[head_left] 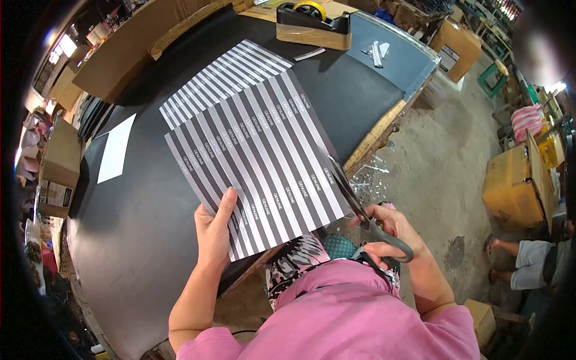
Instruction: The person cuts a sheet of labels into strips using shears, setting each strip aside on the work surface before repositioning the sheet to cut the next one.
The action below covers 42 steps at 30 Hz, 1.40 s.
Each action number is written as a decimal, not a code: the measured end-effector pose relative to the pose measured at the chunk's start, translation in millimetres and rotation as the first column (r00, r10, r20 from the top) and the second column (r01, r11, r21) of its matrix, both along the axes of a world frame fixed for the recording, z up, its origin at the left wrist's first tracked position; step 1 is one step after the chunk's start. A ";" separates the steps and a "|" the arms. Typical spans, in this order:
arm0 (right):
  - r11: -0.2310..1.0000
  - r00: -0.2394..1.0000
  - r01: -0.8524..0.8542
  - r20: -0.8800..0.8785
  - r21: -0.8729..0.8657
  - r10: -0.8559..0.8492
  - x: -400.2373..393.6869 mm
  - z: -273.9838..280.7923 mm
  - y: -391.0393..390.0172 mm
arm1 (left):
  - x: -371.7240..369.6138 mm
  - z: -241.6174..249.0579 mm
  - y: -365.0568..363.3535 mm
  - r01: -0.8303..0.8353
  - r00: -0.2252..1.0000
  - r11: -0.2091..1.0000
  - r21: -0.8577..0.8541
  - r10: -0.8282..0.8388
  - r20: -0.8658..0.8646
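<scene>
My left hand (215, 231) grips the lower left edge of a printed sheet (258, 165), thumb on top. Dark and white stripes cross it, lettered "GENUINE LEATHER". A pair of scissors (390, 241) with dark grey handles is in my right hand (393, 225), fingers through the loops. Its blades lie along the sheet's right edge, near the lower right corner; whether they are parted is hard to make out. Beneath the held sheet, farther back on the dark tabletop (144, 240), lies another striped sheet (231, 69), partly covered.
A tape dispenser (315, 30) stands at the table's back. Paper scraps (377, 54) lie right of it, a white sheet (117, 150) at left. Cardboard (120, 54) lines the far left edge. Offcuts litter the floor (432, 180); boxes (516, 186) and another person's legs (522, 264) are at right.
</scene>
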State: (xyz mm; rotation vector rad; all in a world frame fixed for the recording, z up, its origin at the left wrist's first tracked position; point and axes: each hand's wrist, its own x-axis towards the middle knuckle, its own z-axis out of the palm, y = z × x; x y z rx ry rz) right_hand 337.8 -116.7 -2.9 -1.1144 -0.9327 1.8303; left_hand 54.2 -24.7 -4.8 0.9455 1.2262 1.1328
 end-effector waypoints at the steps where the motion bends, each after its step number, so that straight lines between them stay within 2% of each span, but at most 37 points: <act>1: 1.000 0.998 -0.008 0.063 0.002 0.008 -0.5 -1.6 -0.7 | -0.3 -0.9 0.2 0.003 1.000 1.000 0.000 -0.003 -0.005; 2: 1.000 0.992 -0.016 0.124 0.003 0.016 -0.7 -2.7 -1.8 | -0.7 -1.4 0.4 0.006 1.000 1.000 0.000 -0.006 -0.011; 8: 0.995 0.989 -0.094 0.113 -0.034 0.097 9.7 -3.2 -1.7 | -1.4 2.4 1.4 -0.012 0.999 1.000 -0.022 0.010 -0.050; 15: 0.997 0.992 -0.072 0.106 0.005 0.071 19.1 2.6 -12.8 | -4.5 -4.1 6.6 -0.079 0.997 0.997 0.000 0.079 0.001; 17: 0.990 0.982 -0.020 -0.185 0.140 0.046 23.2 -1.7 -15.1 | -4.9 -3.2 4.9 -0.038 0.998 0.999 -0.005 0.038 -0.046; 18: 0.990 0.982 -0.020 -0.185 0.141 0.046 22.0 0.7 -13.4 | -5.4 -3.5 3.9 -0.038 0.998 0.999 -0.004 0.038 -0.046; 20: 0.988 0.887 0.008 -0.457 0.157 0.066 17.8 8.1 -7.2 | -6.0 -5.1 3.0 0.049 0.997 0.998 -0.040 -0.051 -0.052; 22: 0.988 0.901 -0.021 -0.425 0.151 0.084 14.2 6.3 -4.7 | -2.7 -4.4 2.3 0.052 0.999 0.998 -0.034 -0.052 -0.014; 24: 0.991 0.917 -0.055 -0.387 0.124 0.100 7.8 5.2 -0.3 | -1.2 1.1 2.1 0.109 0.993 0.989 -0.099 -0.105 0.047; 29: 0.991 0.954 -0.047 -0.290 0.123 0.081 6.5 2.0 3.5 | -1.3 2.9 2.7 0.145 0.987 0.975 -0.167 -0.131 0.093; 31: 0.985 0.973 -0.104 -0.192 0.138 0.130 9.0 3.9 2.8 | -1.3 3.7 3.0 0.161 0.982 0.971 -0.178 -0.141 0.123; 35: 0.985 0.979 -0.108 -0.159 0.132 0.128 15.4 4.1 1.5 | -2.3 3.2 3.5 0.187 0.973 0.957 -0.220 -0.150 0.174; 38: 0.971 0.969 -0.129 -0.182 0.201 0.166 20.7 3.7 2.0 | -3.3 2.8 4.2 0.207 0.962 0.948 -0.243 -0.151 0.228; 41: 0.968 0.980 -0.126 -0.124 0.215 0.155 28.8 -0.7 -0.5 | -6.1 3.2 5.6 0.286 0.942 0.910 -0.301 -0.209 0.263; 42: 0.964 0.978 -0.179 -0.071 0.198 0.197 32.4 1.6 0.5 | -6.2 3.3 6.0 0.285 0.942 0.910 -0.302 -0.208 0.262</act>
